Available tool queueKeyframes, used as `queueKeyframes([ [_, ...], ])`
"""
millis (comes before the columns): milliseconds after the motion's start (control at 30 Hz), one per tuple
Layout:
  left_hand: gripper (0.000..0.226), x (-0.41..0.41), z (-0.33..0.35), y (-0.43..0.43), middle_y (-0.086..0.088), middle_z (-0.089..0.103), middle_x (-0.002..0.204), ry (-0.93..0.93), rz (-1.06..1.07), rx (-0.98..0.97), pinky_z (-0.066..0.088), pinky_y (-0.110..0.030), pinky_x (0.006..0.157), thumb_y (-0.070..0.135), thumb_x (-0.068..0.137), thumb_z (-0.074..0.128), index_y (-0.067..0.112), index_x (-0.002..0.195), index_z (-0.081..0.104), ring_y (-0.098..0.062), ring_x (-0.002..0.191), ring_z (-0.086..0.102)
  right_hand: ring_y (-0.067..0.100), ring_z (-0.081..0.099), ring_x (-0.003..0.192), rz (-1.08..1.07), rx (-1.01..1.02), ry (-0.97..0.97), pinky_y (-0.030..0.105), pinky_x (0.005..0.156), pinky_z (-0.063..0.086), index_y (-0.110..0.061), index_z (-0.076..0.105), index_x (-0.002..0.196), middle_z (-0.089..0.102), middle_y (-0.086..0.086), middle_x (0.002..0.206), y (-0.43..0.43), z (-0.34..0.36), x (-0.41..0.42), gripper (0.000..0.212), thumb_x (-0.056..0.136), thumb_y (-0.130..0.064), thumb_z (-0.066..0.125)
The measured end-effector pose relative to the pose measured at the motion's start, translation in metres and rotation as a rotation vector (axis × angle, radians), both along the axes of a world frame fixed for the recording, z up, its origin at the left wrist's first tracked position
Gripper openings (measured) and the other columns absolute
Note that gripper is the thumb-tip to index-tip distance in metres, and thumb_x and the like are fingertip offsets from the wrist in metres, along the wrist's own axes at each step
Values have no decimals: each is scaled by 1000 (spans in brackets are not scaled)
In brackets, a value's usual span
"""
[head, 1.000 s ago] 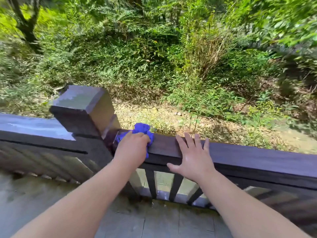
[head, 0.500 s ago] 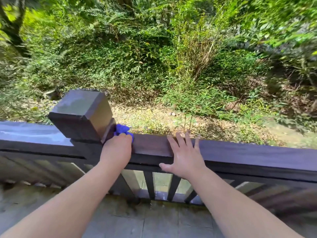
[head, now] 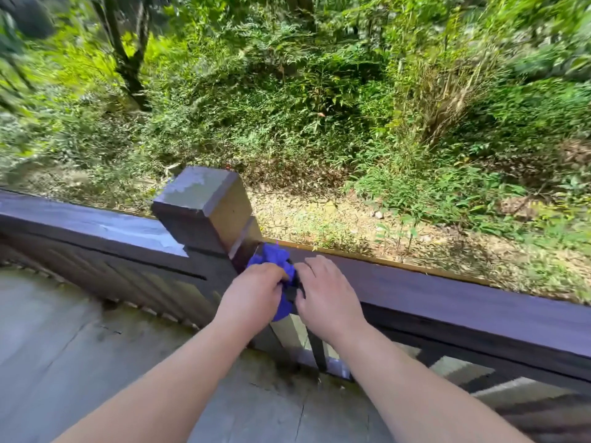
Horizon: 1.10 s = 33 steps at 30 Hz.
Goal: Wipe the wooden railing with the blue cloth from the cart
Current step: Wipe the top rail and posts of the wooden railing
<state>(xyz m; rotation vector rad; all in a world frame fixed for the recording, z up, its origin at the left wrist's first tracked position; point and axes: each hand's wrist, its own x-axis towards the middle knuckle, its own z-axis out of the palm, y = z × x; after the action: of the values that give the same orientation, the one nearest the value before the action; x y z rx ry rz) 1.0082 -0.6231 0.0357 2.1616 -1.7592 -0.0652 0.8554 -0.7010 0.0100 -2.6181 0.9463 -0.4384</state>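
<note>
the left hand is closed around the bunched blue cloth, pressed on the dark wooden railing top just beside the square dark wooden post. the right hand lies half-curled, fingers touching the cloth; its grip is unclear. risk: a loose bunch may slip over the railing's outer edge.
</note>
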Motion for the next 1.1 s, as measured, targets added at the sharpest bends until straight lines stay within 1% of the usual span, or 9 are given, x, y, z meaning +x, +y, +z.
queueKeyframes([
  [67, 20, 2, 7, 8, 9, 67, 99, 33, -11, -59, 49, -31, 79, 15, 87, 58, 25, 100, 69, -14, 92, 57, 31, 49, 121, -14, -7, -29, 45, 110, 39, -11, 60, 121, 60, 9, 122, 1, 7, 15, 33, 89, -18, 55],
  [167, 17, 12, 18, 19, 10, 66, 95, 23, -20, -112, 49, -32, 78, 17, 85, 56, 25, 95, 67, -13, 90, 55, 30, 53, 106, -38, 17, -79, 42, 96, 47, -14, 59, 109, 61, 6, 110, 10, 14, 35, 27, 84, -24, 54],
  [333, 19, 55, 20, 67, 4, 69, 98, -44, -169, -236, 47, -27, 82, 7, 78, 70, 18, 94, 71, -17, 91, 58, 32, 58, 99, -31, 95, -107, 44, 79, 50, -17, 55, 128, 60, 6, 114, 56, 14, 68, 52, 83, -42, 47],
  [500, 20, 135, 14, 111, 0, 68, 102, -198, -281, -341, 45, -27, 88, 5, 78, 71, 14, 95, 71, -19, 93, 57, 30, 61, 112, -46, 163, -105, 43, 87, 51, -22, 50, 142, 59, 5, 128, 101, 15, 137, 53, 92, -39, 59],
  [633, 20, 213, 18, 138, 0, 67, 103, -205, -216, -328, 49, -33, 87, 7, 79, 70, 16, 97, 71, -22, 95, 59, 25, 54, 124, -100, 159, -102, 39, 99, 48, -23, 42, 148, 52, 0, 139, 131, 22, 195, 61, 94, -47, 57],
  [733, 26, 266, 29, 142, -3, 68, 100, -189, -157, -339, 45, -33, 86, 1, 72, 78, 14, 94, 72, -26, 90, 61, 25, 49, 129, -162, 130, -76, 36, 105, 44, -22, 41, 149, 48, 0, 143, 145, 27, 234, 61, 95, -43, 60],
  [867, 23, 300, 43, 118, -4, 69, 95, -163, -153, -326, 45, -36, 80, -1, 72, 75, 11, 91, 72, -24, 87, 57, 28, 46, 127, -207, 118, -55, 38, 104, 43, -19, 40, 149, 47, 3, 142, 151, 32, 266, 64, 93, -40, 62],
  [967, 14, 308, 44, 83, -1, 67, 99, -91, -131, -264, 50, -43, 77, 6, 84, 65, 14, 95, 70, -27, 90, 58, 26, 41, 134, -273, 139, -79, 40, 105, 46, -18, 35, 150, 39, 1, 149, 145, 31, 279, 67, 93, -39, 62],
  [1100, 15, 302, 39, 30, 1, 69, 100, -45, -199, -220, 50, -41, 75, 8, 85, 63, 16, 94, 72, -27, 91, 57, 28, 33, 145, -296, 143, -88, 42, 110, 44, -13, 25, 156, 30, 6, 160, 130, 20, 303, 76, 92, -30, 63],
])
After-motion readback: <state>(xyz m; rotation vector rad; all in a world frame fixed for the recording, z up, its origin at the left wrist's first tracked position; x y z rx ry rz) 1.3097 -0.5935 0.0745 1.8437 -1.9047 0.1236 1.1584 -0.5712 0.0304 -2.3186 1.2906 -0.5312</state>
